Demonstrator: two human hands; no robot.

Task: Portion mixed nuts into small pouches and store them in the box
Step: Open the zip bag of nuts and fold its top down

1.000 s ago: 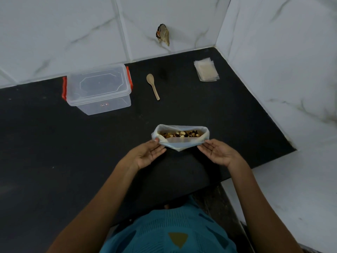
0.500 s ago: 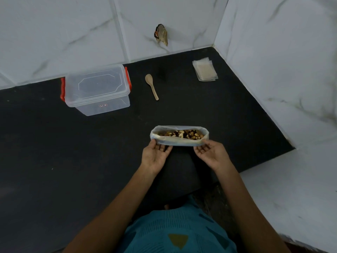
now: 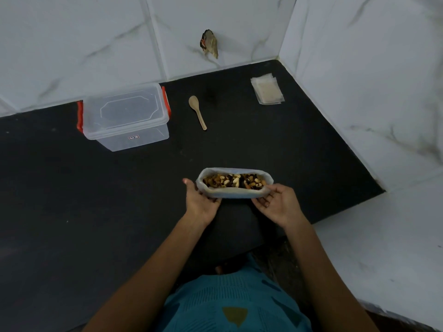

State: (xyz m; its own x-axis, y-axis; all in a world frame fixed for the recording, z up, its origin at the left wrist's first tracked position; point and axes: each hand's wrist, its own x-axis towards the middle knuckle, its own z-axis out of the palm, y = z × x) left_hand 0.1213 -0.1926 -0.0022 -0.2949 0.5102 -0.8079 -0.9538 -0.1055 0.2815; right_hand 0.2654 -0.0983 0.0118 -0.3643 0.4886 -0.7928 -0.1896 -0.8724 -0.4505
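Closed in on the load since the earlier shots: no longer flat-fingered in front, now holding the whitish translucent plastic bag of mixed nuts [image 3: 233, 194] at both ends. Cupping its left end with the left hand [image 3: 201, 204], thumb up beside the rim. Pinching the right front rim with the right hand [image 3: 279, 207], fingers curled. Rests on the black stone counter [image 3: 72, 200] near the front edge, mouth rolled open, nuts showing.

Progress judged as barely begun. No filled pouch seen anywhere. Clear rectangular plastic box [image 3: 124, 118] with orange-red latches, lid on, back left, well apart from the bag, seemingly empty. Untouched so far: small light wooden spoon [image 3: 197, 111] just right of the box, and a stack of small flat clear pouches [image 3: 267, 91] near the back right corner. Left to do, by the look of it: take a pouch, spoon nuts in, close it, repeat, open the box, load it.

Cannot see the left fingertips behind the bag, nor how deep the nuts go. Cannot read the small label on the box front. Cannot identify the brownish scrap [image 3: 209, 44] on the white marbled wall tile [image 3: 84, 39]. Cut off at the bottom by teal knit clothing [image 3: 230, 305].
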